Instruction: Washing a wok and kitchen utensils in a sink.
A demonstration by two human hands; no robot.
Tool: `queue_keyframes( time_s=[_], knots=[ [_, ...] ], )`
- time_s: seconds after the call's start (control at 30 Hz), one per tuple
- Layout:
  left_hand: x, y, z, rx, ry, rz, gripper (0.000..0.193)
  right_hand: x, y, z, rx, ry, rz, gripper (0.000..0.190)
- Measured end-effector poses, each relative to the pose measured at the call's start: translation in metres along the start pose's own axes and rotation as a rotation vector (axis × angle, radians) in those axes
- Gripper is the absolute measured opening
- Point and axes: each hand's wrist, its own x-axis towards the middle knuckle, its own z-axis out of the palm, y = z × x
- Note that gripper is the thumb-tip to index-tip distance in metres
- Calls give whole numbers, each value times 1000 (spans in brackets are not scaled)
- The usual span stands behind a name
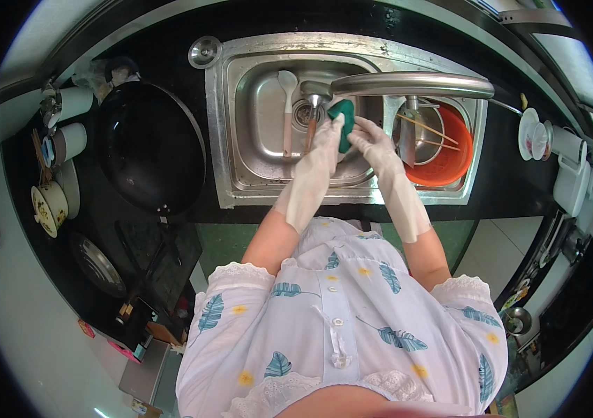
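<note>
Both hands wear whitish rubber gloves and are over the left basin of a stainless steel sink (262, 125). My left hand (332, 135) grips a green scouring cloth or pad (347, 111). My right hand (373, 137) is at the right side of the pad, its fingers bent against the pad's edge; whether it holds something behind the pad is hidden. Beside my left hand, a utensil with a wooden handle (310, 137) leans under the faucet head (317, 91). A pale spoon (287, 83) with a pinkish handle lies in the basin to the left.
The curved faucet spout (411, 84) spans the basins. An orange-red plastic basket (445, 170) at right holds a metal bowl, chopsticks (435, 130) and a broad-bladed knife (407, 138). A large black wok (150, 149) is left of the sink. Small dishes (529, 133) stand at right.
</note>
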Motion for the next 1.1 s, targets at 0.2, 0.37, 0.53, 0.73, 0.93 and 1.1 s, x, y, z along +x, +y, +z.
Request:
queue_keyframes(
  time_s=[0.2, 0.37, 0.53, 0.73, 0.93, 1.1],
  knots=[
    [-25, 50, 6, -332, 20, -18, 24, -15, 11, -44, 712, 34, 168, 33],
    [-20, 52, 1, 156, 83, -32, 48, -13, 16, -48, 637, -33, 191, 37],
    [-22, 61, 28, 127, 340, -207, 46, -8, 22, -46, 673, -49, 184, 34],
    [-1, 38, 4, -532, 25, -297, 40, -5, 8, -32, 665, -33, 178, 32],
    [-34, 63, 5, -915, -257, -321, 40, 3, -15, -8, 489, 160, -169, 37],
    [-18, 14, -7, -593, -458, 161, 60, -6, -17, 42, -139, 36, -472, 41]
  ],
)
